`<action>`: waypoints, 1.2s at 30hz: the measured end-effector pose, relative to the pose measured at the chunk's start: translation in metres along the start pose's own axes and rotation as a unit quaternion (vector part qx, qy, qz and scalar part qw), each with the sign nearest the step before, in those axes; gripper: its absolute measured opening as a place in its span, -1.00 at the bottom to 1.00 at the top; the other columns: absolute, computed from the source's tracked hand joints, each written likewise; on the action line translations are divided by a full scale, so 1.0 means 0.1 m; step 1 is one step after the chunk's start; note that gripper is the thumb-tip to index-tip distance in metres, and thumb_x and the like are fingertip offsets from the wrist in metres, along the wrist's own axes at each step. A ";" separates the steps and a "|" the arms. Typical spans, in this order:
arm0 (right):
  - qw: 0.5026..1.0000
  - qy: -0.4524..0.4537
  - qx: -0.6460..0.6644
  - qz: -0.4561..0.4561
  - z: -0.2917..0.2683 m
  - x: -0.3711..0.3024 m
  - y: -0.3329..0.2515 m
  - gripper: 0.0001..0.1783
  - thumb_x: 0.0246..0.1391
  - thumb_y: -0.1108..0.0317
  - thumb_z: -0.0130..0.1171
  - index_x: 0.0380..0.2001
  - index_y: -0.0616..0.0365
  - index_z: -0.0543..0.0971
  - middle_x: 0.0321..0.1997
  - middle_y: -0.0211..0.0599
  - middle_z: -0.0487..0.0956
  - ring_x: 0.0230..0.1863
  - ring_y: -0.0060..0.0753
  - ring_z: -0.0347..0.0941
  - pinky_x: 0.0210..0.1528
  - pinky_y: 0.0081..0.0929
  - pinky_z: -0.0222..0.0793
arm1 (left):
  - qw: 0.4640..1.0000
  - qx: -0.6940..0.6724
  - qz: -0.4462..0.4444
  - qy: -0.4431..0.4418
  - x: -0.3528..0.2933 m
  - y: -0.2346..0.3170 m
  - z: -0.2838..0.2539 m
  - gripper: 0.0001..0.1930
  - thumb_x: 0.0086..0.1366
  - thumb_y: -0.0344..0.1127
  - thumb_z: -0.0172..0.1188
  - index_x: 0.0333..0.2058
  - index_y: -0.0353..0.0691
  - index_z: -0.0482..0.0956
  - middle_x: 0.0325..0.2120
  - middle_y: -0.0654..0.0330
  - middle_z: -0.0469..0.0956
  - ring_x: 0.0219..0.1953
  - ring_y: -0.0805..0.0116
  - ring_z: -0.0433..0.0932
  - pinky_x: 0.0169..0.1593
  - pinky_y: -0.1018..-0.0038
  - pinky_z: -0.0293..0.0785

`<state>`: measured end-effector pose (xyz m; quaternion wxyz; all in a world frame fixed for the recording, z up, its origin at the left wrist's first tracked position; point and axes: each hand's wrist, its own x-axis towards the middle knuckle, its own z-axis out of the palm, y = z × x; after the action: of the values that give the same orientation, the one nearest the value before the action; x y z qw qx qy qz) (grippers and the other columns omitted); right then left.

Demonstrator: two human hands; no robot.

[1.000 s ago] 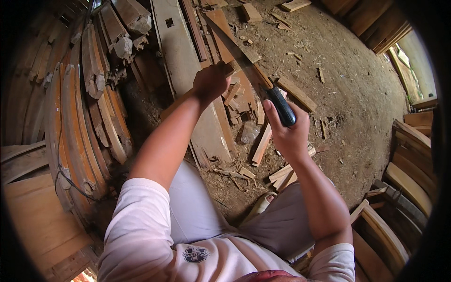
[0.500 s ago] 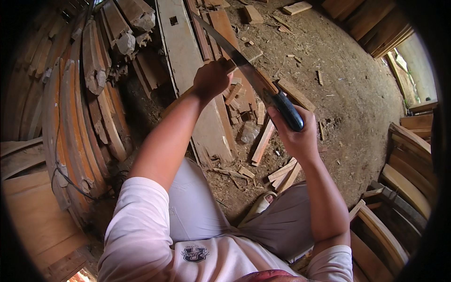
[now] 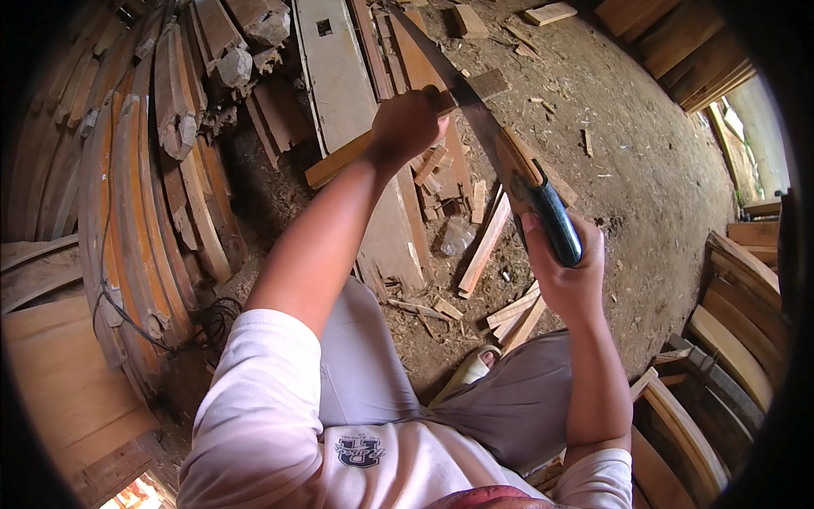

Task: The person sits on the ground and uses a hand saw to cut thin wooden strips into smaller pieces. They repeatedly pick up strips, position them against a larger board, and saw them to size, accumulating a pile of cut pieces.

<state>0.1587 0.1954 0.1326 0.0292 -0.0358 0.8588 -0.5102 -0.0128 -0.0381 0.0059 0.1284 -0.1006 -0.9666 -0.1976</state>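
My right hand [image 3: 566, 271] grips the dark handle of a long machete [image 3: 483, 136], whose blade points up and away to the left. My left hand [image 3: 409, 125] is closed on a narrow wooden strip [image 3: 339, 161] that slants down to the left. The blade meets the strip just right of my left hand. Below both lies a heap of short wood offcuts [image 3: 475, 246] on the dirt floor.
A long pale plank [image 3: 348, 93] lies on the ground under my left arm. Curved wooden pieces [image 3: 144, 212] are stacked at the left, more curved boards [image 3: 729, 339] at the right. My knees and a sandalled foot [image 3: 471, 369] are below. Dirt floor [image 3: 644, 153] with chips spreads to the right.
The machete and my right hand have shifted slightly up and right, and the blade now sits against the strip beside my left hand. My left hand keeps its hold.
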 end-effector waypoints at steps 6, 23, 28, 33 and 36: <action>0.999 0.039 0.005 0.011 -0.05 -0.06 0.02 -0.83 0.17 0.39 0.31 -0.47 0.22 0.61 -0.69 -0.61 0.36 -0.62 -0.77 0.21 -0.58 -0.58 0.11 | 0.999 -0.024 -0.029 0.005 0.11 0.10 -0.01 -0.72 0.32 -0.10 0.16 -0.27 -0.23 0.60 -0.44 -0.12 0.67 -0.32 -0.14 0.70 -0.23 0.02 0.64; 0.999 0.038 0.008 0.007 -0.12 -0.26 0.30 -0.86 0.09 0.39 0.33 -0.40 0.26 0.67 -0.65 -0.52 0.45 -0.59 -0.74 0.30 -0.52 -0.57 0.21 | 0.993 0.062 -0.080 -0.064 0.03 -0.50 0.08 -0.71 0.40 -0.11 0.03 -0.14 -0.15 0.60 -0.27 -0.08 0.69 -0.20 -0.16 0.68 -0.12 0.01 0.63; 0.984 0.004 0.124 0.125 0.25 -0.43 0.58 -0.89 0.03 0.46 0.27 -0.38 0.28 0.67 -0.60 -0.53 0.51 -0.56 -0.74 0.36 -0.50 -0.60 0.26 | 0.995 0.071 0.071 -0.015 -0.07 -0.83 0.54 -0.74 0.36 -0.19 0.04 -0.27 -0.18 0.66 -0.30 -0.12 0.67 -0.28 -0.17 0.67 -0.20 0.03 0.64; 0.987 0.033 0.108 0.112 0.57 -0.58 0.79 -0.87 -0.01 0.44 0.27 -0.39 0.30 0.66 -0.61 -0.50 0.50 -0.56 -0.73 0.37 -0.48 -0.58 0.29 | 0.998 0.050 0.044 -0.002 -0.13 -0.86 0.77 -0.81 0.19 -0.25 0.24 -0.25 -0.08 0.75 -0.24 0.00 0.70 -0.05 -0.02 0.63 0.17 0.18 0.52; 0.984 0.017 0.114 0.139 0.64 -0.57 0.99 -0.86 -0.01 0.45 0.27 -0.38 0.32 0.65 -0.61 -0.50 0.50 -0.55 -0.74 0.37 -0.47 -0.59 0.29 | 1.000 0.000 -0.001 -0.019 -0.14 -0.79 0.78 -0.83 0.16 -0.29 0.23 -0.31 -0.08 0.76 -0.29 -0.07 0.70 -0.11 -0.08 0.65 0.33 0.21 0.37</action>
<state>0.2177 0.1915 0.0158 0.0897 0.0964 0.7921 -0.5960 -0.0353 -0.0797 -0.0954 0.1101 -0.1035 -0.9688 -0.1962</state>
